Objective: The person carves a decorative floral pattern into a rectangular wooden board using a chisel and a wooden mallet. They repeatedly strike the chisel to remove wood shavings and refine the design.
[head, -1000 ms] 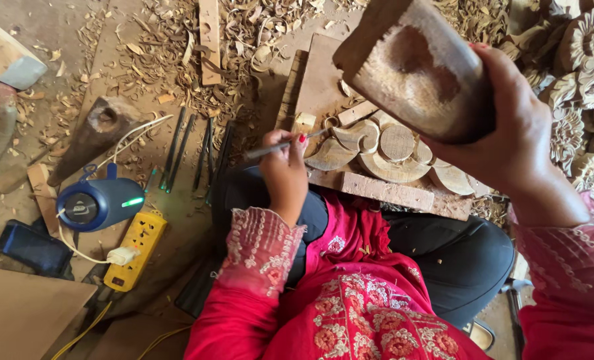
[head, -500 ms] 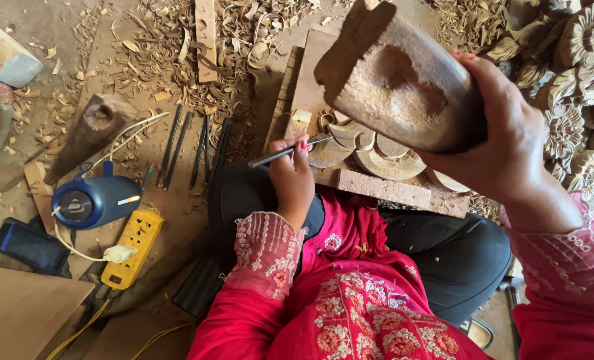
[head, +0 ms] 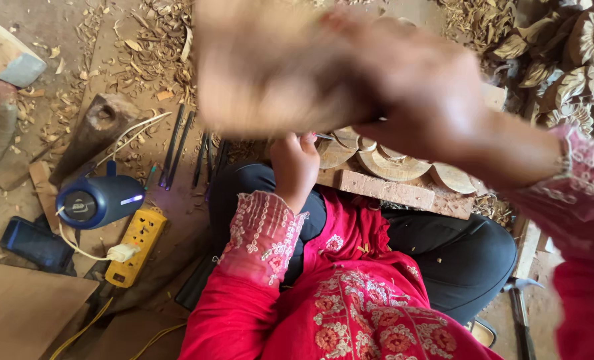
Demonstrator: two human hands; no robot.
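Gripping a thin metal chisel, the left hand sits fisted at the near edge of the carved wood panel, which lies across the person's lap on a rough wooden block. Only the chisel's tip shows, peeking out of the fist toward three o'clock, low and nearly flat over the carved petals. So its long axis runs roughly nine to three, with the cutting end already on the panel.

Up at twelve o'clock comes the right hand, big and blurred, clenched around a chunky wooden mallet. The mallet head sits at about eleven o'clock from the left fist, directly above it in the picture, well smeared by motion. It looks to be over the chisel's butt end, though the blur hides whether the two are touching.

That is the relation to watch: mallet above, chisel handle below in the left fist, panel off to three o'clock. The left hand is the one nearer the wood; the right hangs higher, closer to the camera.

Off at nine o'clock, spare chisels lie in a row on the floor among shavings, beside a blue speaker and a yellow power strip.
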